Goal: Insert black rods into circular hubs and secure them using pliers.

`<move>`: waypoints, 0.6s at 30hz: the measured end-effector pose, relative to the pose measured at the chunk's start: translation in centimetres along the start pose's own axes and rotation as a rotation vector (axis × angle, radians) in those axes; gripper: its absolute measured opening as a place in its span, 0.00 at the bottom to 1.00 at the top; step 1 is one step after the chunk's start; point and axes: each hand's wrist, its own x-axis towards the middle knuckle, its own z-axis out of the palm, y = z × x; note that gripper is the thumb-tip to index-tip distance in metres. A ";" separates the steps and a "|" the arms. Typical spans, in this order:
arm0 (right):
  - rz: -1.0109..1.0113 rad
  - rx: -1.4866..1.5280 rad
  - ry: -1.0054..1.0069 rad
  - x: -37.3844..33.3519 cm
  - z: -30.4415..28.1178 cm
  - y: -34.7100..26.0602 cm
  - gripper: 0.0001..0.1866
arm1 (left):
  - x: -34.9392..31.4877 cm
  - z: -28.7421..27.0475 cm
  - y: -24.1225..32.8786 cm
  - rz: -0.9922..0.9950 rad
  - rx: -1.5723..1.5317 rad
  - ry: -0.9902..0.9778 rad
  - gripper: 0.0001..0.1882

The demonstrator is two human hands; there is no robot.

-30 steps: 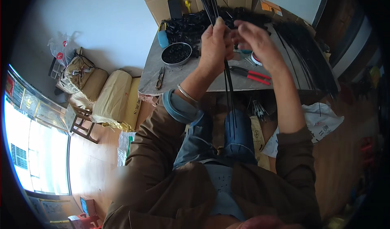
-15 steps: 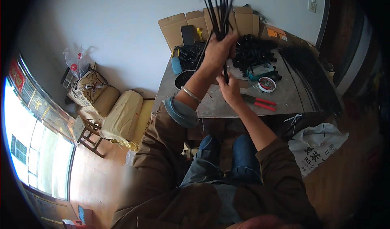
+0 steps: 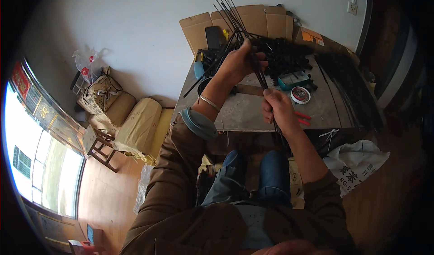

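Note:
A loose bundle of thin black rods (image 3: 236, 19) slants across the table's front, its upper ends fanned out toward the wall. My left hand (image 3: 240, 64) is wrapped round the bundle midway, thumb up along it. Lower down and to the right, my right hand (image 3: 279, 109) closes on the same rods with thumb and curled fingers. Their lower ends drop past the table edge toward my knees. Behind my hands lies a pile of short black parts (image 3: 285, 58), whose exact kind I cannot make out. Red-handled pliers (image 3: 304, 118) are partly hidden by my right hand.
On the grey table (image 3: 246, 114) are a round white tub of small pieces (image 3: 300, 95), a teal box (image 3: 294, 81) and a long black bundle (image 3: 348, 85). Cardboard (image 3: 253, 17) stands against the wall. A white sack (image 3: 357, 162) lies at the right; wrapped bundles (image 3: 139, 123) sit left.
The rods have come down and tilted, their tops leaning left. My right hand has moved right and a little lower, now covering part of the pliers. My left hand has dropped slightly.

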 end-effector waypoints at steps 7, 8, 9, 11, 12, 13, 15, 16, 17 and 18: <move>-0.053 -0.225 0.136 -1.8 -0.8 0.3 0.12 | 0.7 0.5 -1.8 -0.006 0.093 0.084 0.19; -0.064 -0.199 0.171 -1.8 -1.0 0.2 0.12 | 0.9 0.3 -1.9 -0.008 0.044 0.053 0.19; -0.063 -0.197 0.175 -1.9 -1.0 0.2 0.12 | 0.8 0.7 -1.9 -0.011 0.044 0.051 0.19; -0.026 -0.273 0.161 -2.5 -0.8 0.0 0.11 | 0.7 1.5 -1.8 -0.083 0.014 0.148 0.18; -0.024 -0.273 0.158 -2.8 -0.7 0.2 0.11 | 0.9 1.3 -2.0 -0.082 0.014 0.151 0.18; -0.024 -0.215 0.137 -3.0 -0.5 0.5 0.12 | 1.2 1.2 -2.1 -0.083 -0.006 0.160 0.18; -0.020 -0.156 0.121 -3.3 -0.6 1.0 0.13 | 1.2 1.6 -2.5 -0.090 -0.028 0.167 0.18; -0.046 -0.161 0.132 -3.4 -0.8 1.2 0.14 | 1.0 2.1 -2.7 -0.056 -0.145 0.104 0.17; -0.071 -0.165 0.143 -3.6 -1.0 1.5 0.14 | 0.8 2.6 -2.8 -0.022 -0.263 0.042 0.16; -0.068 -0.163 0.142 -3.7 -1.0 1.7 0.14 | 0.7 2.7 -2.8 -0.023 -0.262 0.045 0.16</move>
